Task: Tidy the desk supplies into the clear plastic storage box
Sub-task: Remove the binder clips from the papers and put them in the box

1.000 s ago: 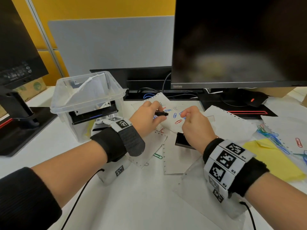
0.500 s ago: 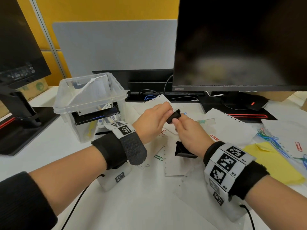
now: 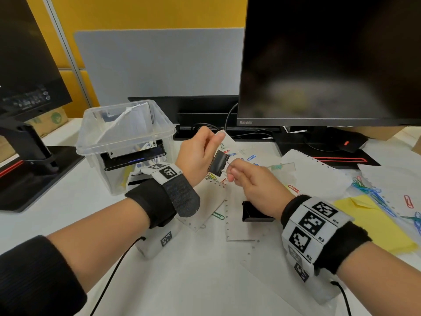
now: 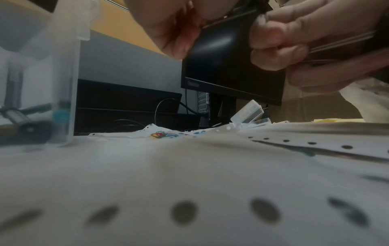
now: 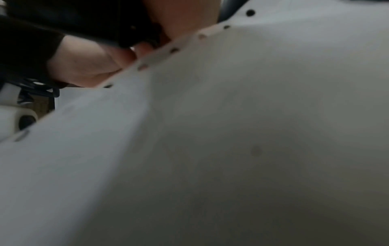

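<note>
Above the papers, my left hand (image 3: 213, 147) pinches a black binder clip (image 3: 218, 162) by its upper end. My right hand (image 3: 230, 172) pinches the clip's thin wire handle from the right. In the left wrist view my right hand's fingers (image 4: 280, 41) are curled around the wire handles (image 4: 341, 42). The clear plastic storage box (image 3: 159, 133) stands open to the left of my left hand, with paper and dark items inside. A second black binder clip (image 3: 251, 213) lies on the desk under my right wrist. Coloured paper clips (image 3: 251, 157) are scattered behind the hands.
Perforated white sheets (image 3: 241, 226) cover the desk's middle. A yellow pad (image 3: 373, 226) and more paper clips (image 3: 366, 190) lie at the right. A large monitor (image 3: 330, 65) stands behind, and a second monitor's base (image 3: 29, 169) is at the left. A small clear case (image 4: 247, 113) lies on the papers.
The binder clip has come up off the papers and turned on end. My right hand moved in from the right and now pinches its wire handle, while my left hand kept hold.
</note>
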The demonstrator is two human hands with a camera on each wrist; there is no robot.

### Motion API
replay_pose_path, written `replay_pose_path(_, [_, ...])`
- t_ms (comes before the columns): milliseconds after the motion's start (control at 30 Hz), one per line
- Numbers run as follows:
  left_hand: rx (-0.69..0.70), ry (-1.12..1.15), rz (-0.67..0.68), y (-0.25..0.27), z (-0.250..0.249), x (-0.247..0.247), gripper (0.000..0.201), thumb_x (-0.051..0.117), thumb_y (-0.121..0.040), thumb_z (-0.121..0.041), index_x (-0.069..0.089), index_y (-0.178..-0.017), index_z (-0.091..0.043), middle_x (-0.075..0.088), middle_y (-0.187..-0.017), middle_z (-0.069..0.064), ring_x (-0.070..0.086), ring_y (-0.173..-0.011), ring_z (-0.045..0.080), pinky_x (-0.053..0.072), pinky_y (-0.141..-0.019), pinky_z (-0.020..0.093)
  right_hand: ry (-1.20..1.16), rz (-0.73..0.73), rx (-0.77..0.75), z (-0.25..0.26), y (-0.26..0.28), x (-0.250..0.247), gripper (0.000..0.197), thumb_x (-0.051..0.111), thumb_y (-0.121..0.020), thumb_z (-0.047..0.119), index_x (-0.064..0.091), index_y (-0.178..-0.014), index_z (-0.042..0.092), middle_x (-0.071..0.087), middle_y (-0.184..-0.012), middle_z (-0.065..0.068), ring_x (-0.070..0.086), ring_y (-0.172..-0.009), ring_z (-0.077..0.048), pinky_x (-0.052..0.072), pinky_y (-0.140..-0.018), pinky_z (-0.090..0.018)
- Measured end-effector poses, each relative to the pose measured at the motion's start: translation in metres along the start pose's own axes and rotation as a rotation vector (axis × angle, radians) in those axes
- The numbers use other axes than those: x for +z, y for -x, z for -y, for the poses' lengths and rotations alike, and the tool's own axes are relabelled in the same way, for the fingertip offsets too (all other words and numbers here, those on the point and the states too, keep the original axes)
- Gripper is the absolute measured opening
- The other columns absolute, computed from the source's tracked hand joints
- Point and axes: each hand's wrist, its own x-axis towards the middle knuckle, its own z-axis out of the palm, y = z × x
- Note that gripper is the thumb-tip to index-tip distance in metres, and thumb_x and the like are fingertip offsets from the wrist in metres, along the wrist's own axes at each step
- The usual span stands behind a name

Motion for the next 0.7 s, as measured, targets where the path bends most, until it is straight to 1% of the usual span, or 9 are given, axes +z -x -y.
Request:
replay_pose_path(100, [-0.033,-0.007,-0.017,0.002,-0.004,-0.002,0.032,0.034,-0.099,-0.031,0.053,-0.079,-0.015,0.049,-0.056,-0.01,0.051,-0.05,-0.003,0.04,-0.055,0.016,0.068,-0.097,0.088,-0.003,-0.003,-0.003,0.025,0.034,-0.098,0.015,0.047,-0.078,0.023,0.048,-0.069,0.013,0.052,-0.08,-0.022,0.039,-0.074,-0.031])
replay_pose_path(233, [-0.039,0.016,0.254,0.008,-0.013,-0.002,0.043,0.039,-0.095,-0.041,0.065,-0.091,-0.007,0.063,-0.069,0.002,0.055,-0.06,0.008,0.048,-0.064,0.026,0.095,-0.126,0.104,-0.006,-0.004,-0.003,0.022,0.035,-0.098,0.015,0.055,-0.088,0.017,0.064,-0.086,-0.006,0.057,-0.083,-0.028,0.043,-0.078,-0.033])
replay_pose_path(267, [-0.012,-0.002,0.289,0.008,-0.014,-0.001,0.04,0.043,-0.094,-0.04,0.066,-0.095,-0.008,0.066,-0.074,0.005,0.058,-0.064,0.012,0.049,-0.065,0.027,0.09,-0.131,0.1,-0.005,-0.004,-0.003,0.023,0.036,-0.098,0.017,0.058,-0.09,0.016,0.064,-0.085,-0.007,0.056,-0.081,-0.026,0.042,-0.075,-0.032])
replay_pose_path(333, [0.034,-0.05,0.314,0.008,-0.011,0.0,0.036,0.049,-0.092,-0.039,0.066,-0.098,-0.008,0.07,-0.083,0.009,0.063,-0.073,0.018,0.051,-0.071,0.031,0.092,-0.136,0.092,-0.004,-0.004,-0.004,0.024,0.04,-0.097,0.021,0.063,-0.093,0.016,0.059,-0.075,0.002,0.051,-0.07,-0.016,0.037,-0.065,-0.027])
replay_pose_path(400, [0.012,-0.045,0.351,0.007,-0.007,0.002,0.032,0.049,-0.093,-0.033,0.065,-0.099,-0.006,0.07,-0.084,0.01,0.062,-0.074,0.02,0.052,-0.074,0.035,0.075,-0.141,0.102,-0.003,-0.004,-0.004,0.018,0.046,-0.095,0.028,0.061,-0.098,0.017,0.055,-0.069,0.005,0.046,-0.064,-0.009,0.035,-0.06,-0.023])
replay_pose_path(467, [-0.022,-0.003,0.393,0.008,-0.007,0.002,0.023,0.046,-0.095,-0.024,0.063,-0.099,-0.007,0.066,-0.079,0.005,0.058,-0.069,0.015,0.05,-0.073,0.031,0.014,-0.12,0.164,-0.002,-0.004,-0.002,0.031,0.054,-0.089,0.037,0.049,-0.112,0.017,0.051,-0.067,0.004,0.046,-0.061,-0.006,0.035,-0.057,-0.019])
replay_pose_path(567, [0.002,0.03,0.416,0.009,-0.007,0.002,0.022,0.037,-0.096,-0.022,0.057,-0.088,-0.015,0.056,-0.07,-0.008,0.051,-0.064,0.003,0.043,-0.065,0.016,-0.011,-0.01,0.221,-0.001,-0.002,0.001,0.064,0.052,-0.086,0.048,0.031,-0.136,0.015,0.049,-0.065,0.006,0.046,-0.063,-0.003,0.034,-0.059,-0.018])
replay_pose_path(633, [0.03,0.054,0.42,0.01,-0.009,0.001,0.026,0.032,-0.094,-0.026,0.053,-0.079,-0.019,0.05,-0.066,-0.012,0.049,-0.062,0.001,0.039,-0.062,0.013,0.011,0.073,0.208,-0.001,-0.002,0.003,0.061,0.045,-0.089,0.05,0.034,-0.138,0.014,0.051,-0.066,0.005,0.048,-0.065,-0.005,0.038,-0.062,-0.021])
replay_pose_path(700, [0.06,0.059,0.416,0.011,-0.01,0.0,0.03,0.03,-0.094,-0.029,0.047,-0.07,-0.025,0.047,-0.063,-0.012,0.047,-0.059,-0.001,0.035,-0.059,0.008,0.014,0.118,0.181,0.0,-0.002,0.002,0.051,0.042,-0.091,0.047,0.046,-0.129,0.014,0.051,-0.065,0.006,0.048,-0.063,-0.005,0.038,-0.062,-0.021])
